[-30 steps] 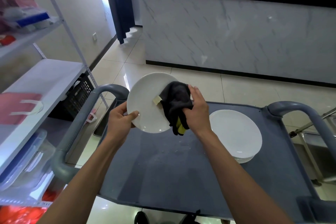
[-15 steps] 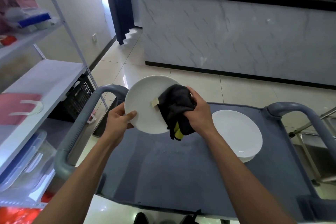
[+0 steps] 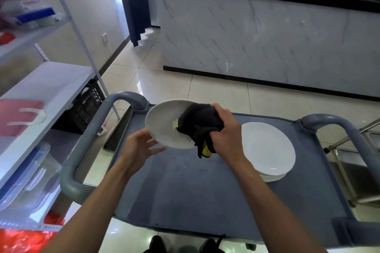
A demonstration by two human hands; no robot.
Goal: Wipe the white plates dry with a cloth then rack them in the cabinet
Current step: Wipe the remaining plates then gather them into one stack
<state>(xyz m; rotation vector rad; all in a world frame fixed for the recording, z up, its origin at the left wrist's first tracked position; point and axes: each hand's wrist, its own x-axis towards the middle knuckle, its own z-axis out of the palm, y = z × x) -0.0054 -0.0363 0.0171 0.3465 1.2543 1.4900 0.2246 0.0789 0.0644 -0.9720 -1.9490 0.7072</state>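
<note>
White plate (image 3: 164,127): rigid, glazed, slippery, breakable; right hand (image 3: 227,132) grip clamps dark cloth (image 3: 198,124) onto it, left hand (image 3: 138,147) open-fingered at rim — support rim underneath.

left hand (image 3: 137,148): off the plate rim now, fingers spread, just below and beside the lower left edge; earlier pinched that rim.
plate (image 3: 164,123): tipped flatter and swung lower, carried now on the right side alone.
right hand (image 3: 226,129): rolled over the top, grip bunching the cloth tighter.
cloth (image 3: 198,124): drawn toward the plate's right edge.
</note>
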